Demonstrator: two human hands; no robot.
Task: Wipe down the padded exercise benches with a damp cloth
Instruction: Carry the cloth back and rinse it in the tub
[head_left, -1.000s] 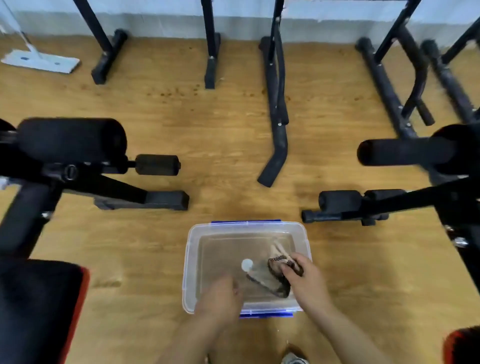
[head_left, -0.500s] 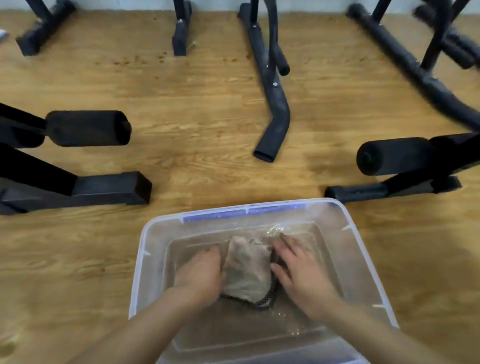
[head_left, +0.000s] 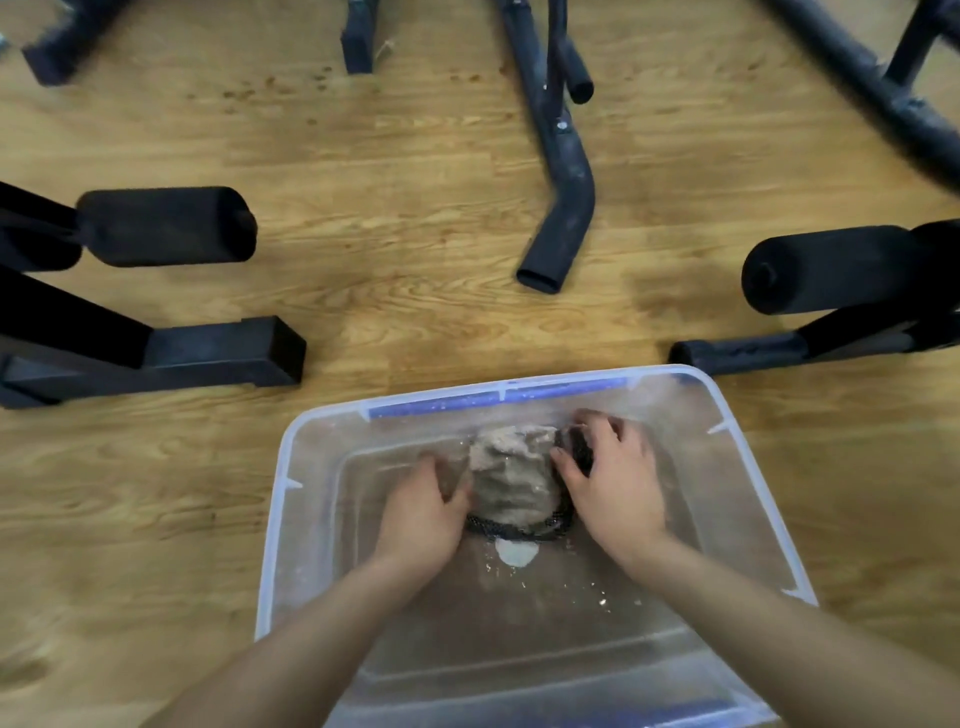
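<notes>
A clear plastic tub (head_left: 291, 457) with blue latches sits on the wooden floor and holds shallow water. In it lies a wet beige cloth (head_left: 511, 475) with a dark woven edge, bunched into a mound. My left hand (head_left: 423, 512) grips the cloth's left side with curled fingers. My right hand (head_left: 613, 480) grips its right side, fingers curled over the dark edge. Both hands are in the water. The bench pads themselves are out of view; only black foam rollers (head_left: 166, 226) and frames show.
Black bench frames flank the tub: a square foot (head_left: 218, 351) at the left, a roller (head_left: 826, 275) and foot bar (head_left: 748, 353) at the right. A bent black tube (head_left: 563, 208) lies on the floor beyond the tub. Bare wooden floor (head_left: 130, 493) lies left of the tub.
The view has dropped closer to the tub. Both hands moved from the tub's near edge onto the cloth and squeezed it from flat into a mound, shifting it toward the far wall.
</notes>
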